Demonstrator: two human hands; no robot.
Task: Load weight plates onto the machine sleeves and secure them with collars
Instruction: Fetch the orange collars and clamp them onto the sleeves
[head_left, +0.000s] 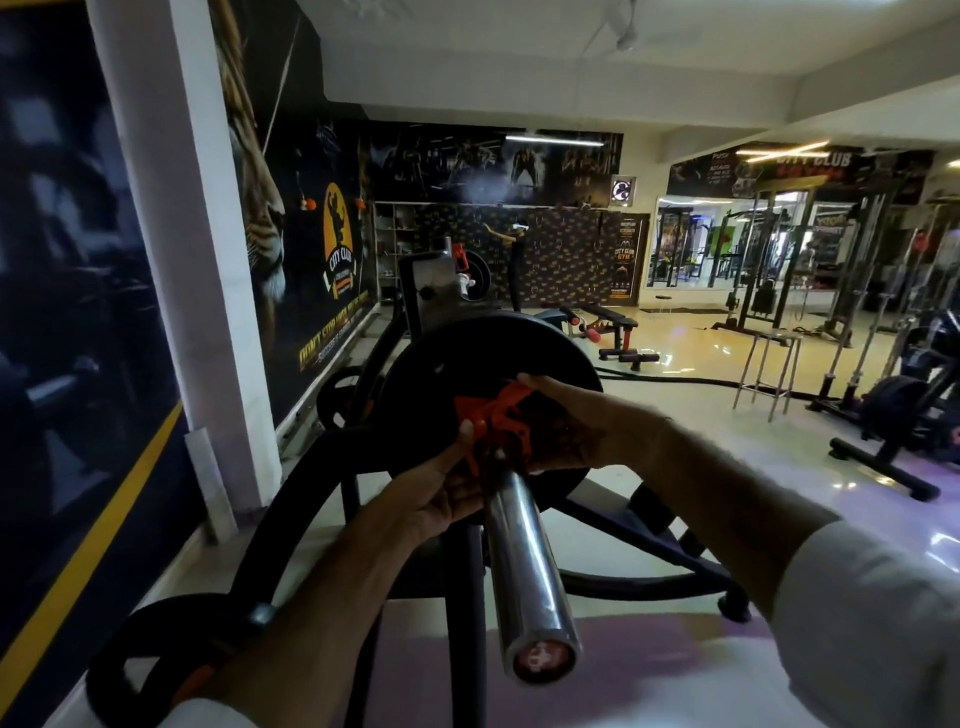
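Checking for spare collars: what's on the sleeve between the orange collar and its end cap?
Nothing; head view shows bare sleeve from orange collar to end cap.

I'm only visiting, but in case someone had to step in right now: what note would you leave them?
Left hand: grips the orange collar from below, thumb on its side.
Right hand: holds the same collar from the right, fingers curled over it.
Things: the collar sits on the chrome sleeve, up against the black weight plate.
Done: one plate is on this sleeve and the collar is slid on.
Left: the picture does not show whether the collar is locked, so clamp it and check it. The far side seems to carry a plate and an orange collar already; confirm.
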